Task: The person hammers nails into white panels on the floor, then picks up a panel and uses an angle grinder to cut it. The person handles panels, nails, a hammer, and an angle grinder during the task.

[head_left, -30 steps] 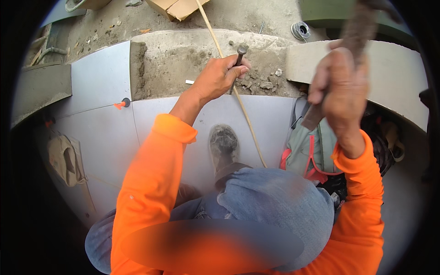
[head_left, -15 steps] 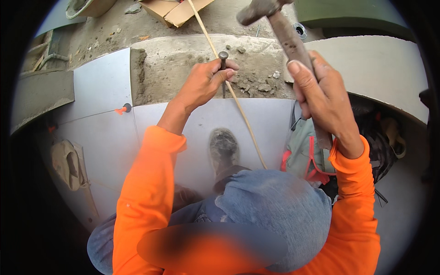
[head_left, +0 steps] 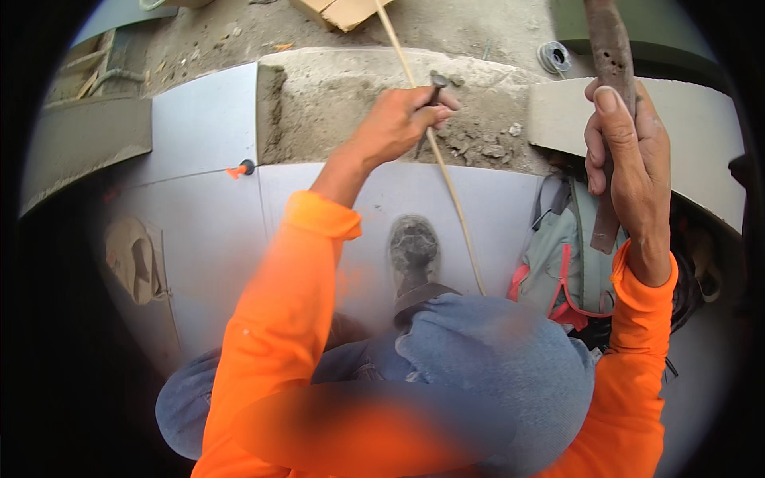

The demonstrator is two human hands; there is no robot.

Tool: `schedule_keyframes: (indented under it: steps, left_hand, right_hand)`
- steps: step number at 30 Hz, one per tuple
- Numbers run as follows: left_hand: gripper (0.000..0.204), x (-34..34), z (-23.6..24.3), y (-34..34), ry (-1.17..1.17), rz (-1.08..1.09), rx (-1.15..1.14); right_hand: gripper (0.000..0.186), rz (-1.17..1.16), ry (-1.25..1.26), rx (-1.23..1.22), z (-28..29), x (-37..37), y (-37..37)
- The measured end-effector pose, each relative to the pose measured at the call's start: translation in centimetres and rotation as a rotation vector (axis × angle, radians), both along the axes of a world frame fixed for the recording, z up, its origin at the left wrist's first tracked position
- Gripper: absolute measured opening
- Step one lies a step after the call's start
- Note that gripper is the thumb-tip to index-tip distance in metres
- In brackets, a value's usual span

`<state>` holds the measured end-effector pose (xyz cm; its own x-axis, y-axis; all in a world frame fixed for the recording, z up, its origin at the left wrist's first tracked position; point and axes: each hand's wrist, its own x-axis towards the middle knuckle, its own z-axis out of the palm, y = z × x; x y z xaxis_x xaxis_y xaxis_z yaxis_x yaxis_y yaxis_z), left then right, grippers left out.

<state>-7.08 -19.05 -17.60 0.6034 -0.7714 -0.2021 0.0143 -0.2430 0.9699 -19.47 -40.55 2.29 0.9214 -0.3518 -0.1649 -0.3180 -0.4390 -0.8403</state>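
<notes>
Since the frame half a second ago, my whole view has slid so that the scene sits farther right; the right hand [head_left: 633, 151] has swung outward beyond that shift, and the hammer [head_left: 610, 40] has its head past the top edge now, where before I could see it. The left hand [head_left: 398, 123] has kept its grip, but the metal spike [head_left: 437, 84] in it, upright before, now leans with its top to the right.

Largest on my feed are the pale floor slabs [head_left: 199, 211], with a dusty boot [head_left: 414, 247] planted on them. Beyond their edge runs a rough grey mortar strip [head_left: 327, 107], between a bluish-white slab [head_left: 203, 111] on the left and a raised beige slab [head_left: 677, 119] on the right. A grey-green backpack [head_left: 550, 231] with red trim lies right of the boot. A cardboard box [head_left: 351, 11] shows at the top, and a thin wooden pole [head_left: 460, 207] runs down past the left hand. A wire spool [head_left: 554, 57] sits at upper right.

I see the hands well apart: the right is wrapped around the hammer's handle; the left pinches the spike near its top, over the strip's near edge. Whether its tip touches, I cannot tell.
</notes>
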Motion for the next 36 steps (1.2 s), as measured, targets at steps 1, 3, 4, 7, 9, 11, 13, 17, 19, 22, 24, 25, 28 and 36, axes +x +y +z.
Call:
schedule_keyframes:
  steps: [1, 3, 4, 7, 9, 11, 13, 17, 19, 22, 24, 25, 28, 36]
  left_hand:
    - [0.024, 0.3, 0.0, 0.1, 0.027, -0.017, -0.019]
    - [0.025, 0.6, 0.2, 0.6, 0.074, -0.02, -0.022]
    - [0.025, 0.8, 0.3, 0.6, 0.062, -0.027, -0.021]
    - [0.026, 1.1, 0.3, 0.5, 0.042, -0.043, -0.012]
    - [0.027, 1.2, 0.0, 0.1, 0.048, -0.055, -0.031]
    - [0.027, 1.5, -0.4, -0.2, 0.085, -0.064, -0.03]
    - [0.028, 1.9, -0.8, -0.5, 0.115, -0.071, -0.029]
    - [0.028, 2.7, -1.3, -0.8, 0.134, -0.086, -0.047]
    - [0.028, 2.7, -1.4, -0.7, 0.134, -0.066, -0.011]
    - [0.027, 2.6, -1.2, -0.7, 0.055, -0.069, 0.001]
    - [0.026, 2.5, -1.1, -0.7, 0.083, -0.067, 0.0]
    - [0.026, 2.5, -1.1, -0.7, 0.091, -0.067, -0.004]
    - [0.025, 2.5, -1.2, -0.8, 0.089, -0.065, 0.019]
    - [0.024, 2.2, -1.6, -1.0, 0.102, -0.052, -0.033]
  right_hand:
    - [0.042, -0.041, -0.042, 0.012, 0.4, 0.0, -0.1]
    - [0.041, -0.068, -0.004, -0.007, 1.2, 0.2, -0.1]
    - [0.042, -0.029, -0.005, -0.002, 1.4, 0.5, 0.0]
    - [0.042, -0.081, 0.007, -0.036, 1.4, 1.6, 0.6]
    - [0.041, -0.102, -0.068, -0.006, 0.7, 2.4, 1.2]
    - [0.04, -0.065, -0.064, -0.071, -0.3, 3.2, 1.6]
    - [0.038, 0.113, 0.169, -0.146, -1.2, 4.0, 1.7]
    - [0.038, 0.215, 0.346, -0.11, -1.0, 5.2, 0.4]
    - [0.039, 0.103, 0.141, -0.081, -0.8, 5.4, 0.0]
    - [0.04, 0.025, -0.191, -0.191, -1.1, 5.7, 0.1]
    - [0.038, 0.041, -0.163, -0.304, -1.7, 5.5, 0.8]
    - [0.037, 0.02, -0.021, -0.194, -2.0, 5.2, 1.3]
    - [0.038, 0.334, 0.359, -0.327, -1.7, 4.9, 1.3]
    - [0.038, -0.075, -0.241, -0.113, -2.0, 4.0, 0.0]
